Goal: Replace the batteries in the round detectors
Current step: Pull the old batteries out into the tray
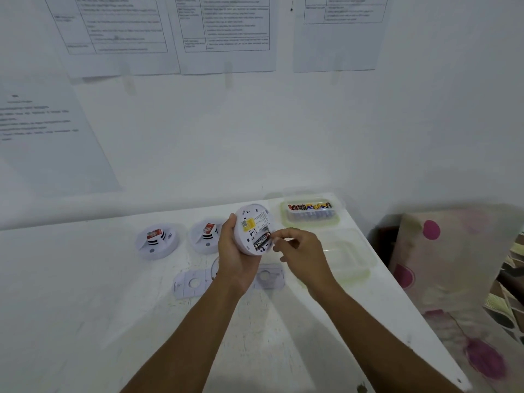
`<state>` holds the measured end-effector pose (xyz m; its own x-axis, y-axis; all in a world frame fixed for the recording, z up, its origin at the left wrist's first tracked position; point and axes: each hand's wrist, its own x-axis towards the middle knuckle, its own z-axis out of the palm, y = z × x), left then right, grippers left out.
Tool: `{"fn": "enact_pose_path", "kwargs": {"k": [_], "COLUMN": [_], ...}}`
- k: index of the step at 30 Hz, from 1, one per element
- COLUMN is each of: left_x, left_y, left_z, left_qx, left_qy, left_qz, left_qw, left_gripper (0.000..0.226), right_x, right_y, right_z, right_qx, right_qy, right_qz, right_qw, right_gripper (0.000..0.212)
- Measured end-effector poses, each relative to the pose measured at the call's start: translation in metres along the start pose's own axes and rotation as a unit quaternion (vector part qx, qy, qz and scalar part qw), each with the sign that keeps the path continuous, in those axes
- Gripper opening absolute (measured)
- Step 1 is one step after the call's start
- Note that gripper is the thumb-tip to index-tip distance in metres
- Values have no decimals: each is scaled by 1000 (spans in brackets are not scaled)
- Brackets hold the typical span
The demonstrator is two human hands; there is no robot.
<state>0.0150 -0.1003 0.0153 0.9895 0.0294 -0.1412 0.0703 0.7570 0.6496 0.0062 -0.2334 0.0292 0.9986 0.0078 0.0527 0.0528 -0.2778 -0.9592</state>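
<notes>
My left hand [236, 258] grips a round white detector [251, 222] above the table, its back turned toward me. A black battery [262, 241] lies in the open compartment on that back. My right hand [302, 248] is just right of the detector, and its fingertips pinch the battery's upper end. Two more round white detectors [157, 241] [205, 235] lie on the table to the left, each with a red label on top. A clear tub [310, 213] holding several batteries stands at the back right.
Flat white mounting plates [191, 283] [269, 276] lie on the white table [99, 307] under my hands. An empty clear container [344, 255] sits right of my right hand. The table's right edge [402, 304] borders patterned items. Papers hang on the wall [226, 123] behind.
</notes>
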Motion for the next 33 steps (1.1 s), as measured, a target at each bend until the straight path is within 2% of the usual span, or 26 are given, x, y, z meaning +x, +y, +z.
{"fn": "enact_pose_path", "kwargs": {"k": [3,8,15,20,21,23,26,29,33], "left_x": [-3,-1,-1,0,1,3,2,0,-3], "left_y": [0,1,-8,-5,-2,1,-1,-5,-3], "left_z": [-1,-2,-1,4,3,-1,-3,-1,-1], "left_qx": [29,67,62,32,15,-12,-21,-20,-10], "left_qy": [-11,-5,-7,-5,2,6,10,11,6], "left_qz": [6,11,-1,-9,-13,-27,-42,-46,-52], "left_qw": [999,998,998,999,1000,1000,999,999,999], "left_gripper": [47,44,44,48,49,58,66,67,70], "right_x": [-2,1,3,17,23,36,50,55,57], "right_y": [-2,-5,-8,-10,-9,0,20,39,51], "right_z": [8,11,8,-29,-44,-75,-94,-90,-83], "right_qx": [39,77,16,47,21,-107,-305,-336,-351], "right_qy": [18,-1,39,30,29,7,-72,-116,-108], "right_qz": [30,75,0,-25,-23,-12,34,62,52], "right_qw": [999,994,999,998,999,994,949,932,929], "right_gripper": [17,12,13,17,16,13,13,13,8]}}
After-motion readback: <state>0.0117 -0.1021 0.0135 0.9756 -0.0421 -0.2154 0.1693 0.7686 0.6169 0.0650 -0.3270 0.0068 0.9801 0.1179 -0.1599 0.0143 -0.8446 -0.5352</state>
